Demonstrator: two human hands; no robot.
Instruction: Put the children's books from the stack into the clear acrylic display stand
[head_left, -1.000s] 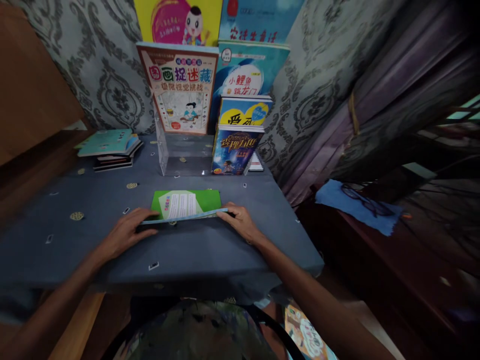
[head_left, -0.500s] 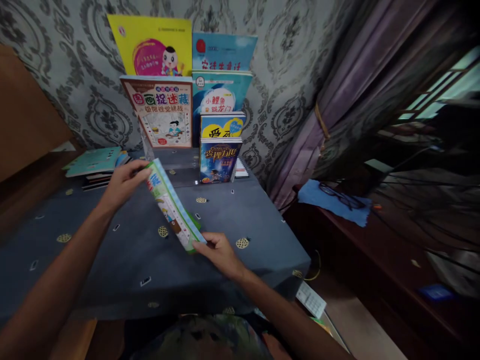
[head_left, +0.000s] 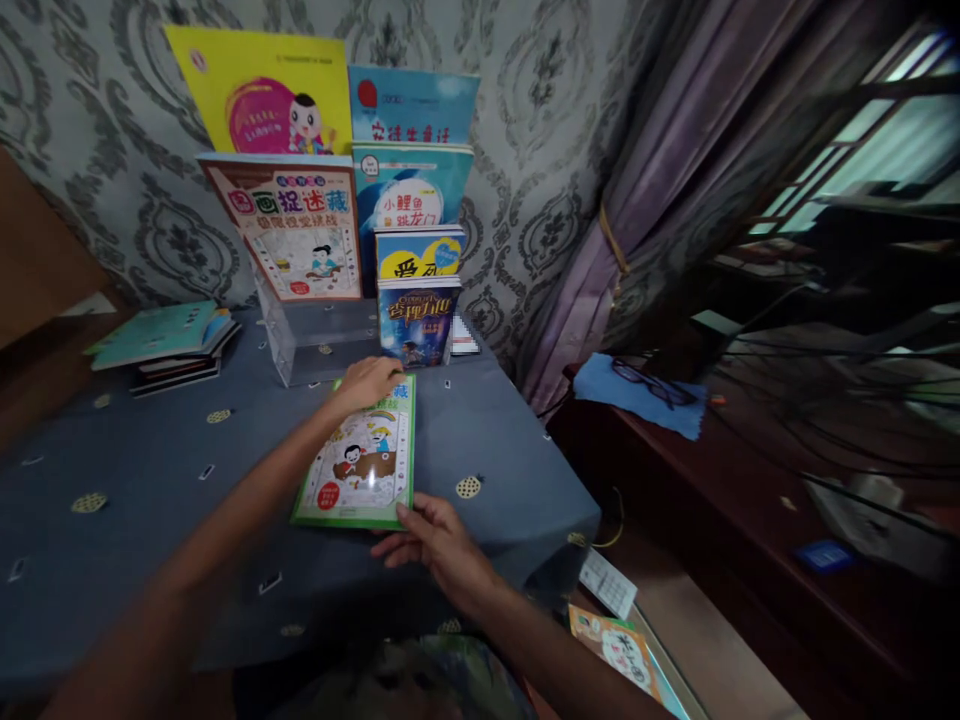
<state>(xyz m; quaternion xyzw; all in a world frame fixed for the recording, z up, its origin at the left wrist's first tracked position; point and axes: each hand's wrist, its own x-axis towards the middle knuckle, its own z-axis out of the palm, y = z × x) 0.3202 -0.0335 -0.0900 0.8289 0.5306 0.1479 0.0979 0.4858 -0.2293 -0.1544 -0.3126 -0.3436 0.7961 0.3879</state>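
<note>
A thin green-bordered children's book is held front cover up, about level, just over the blue-grey tablecloth. My left hand grips its far edge with curled fingers. My right hand pinches its near right corner, thumb on top. Just beyond the book stands a clear acrylic book stand.
Several picture books stand upright in tiers against the patterned wall. A stack of flat books lies at the back left. To the right are a purple curtain, a dark wooden ledge with a blue cloth and glasses, and a booklet on the floor.
The book lay flat with its green back up, was lifted and turned over on edge, and now faces cover up. The view has shifted to the right.
</note>
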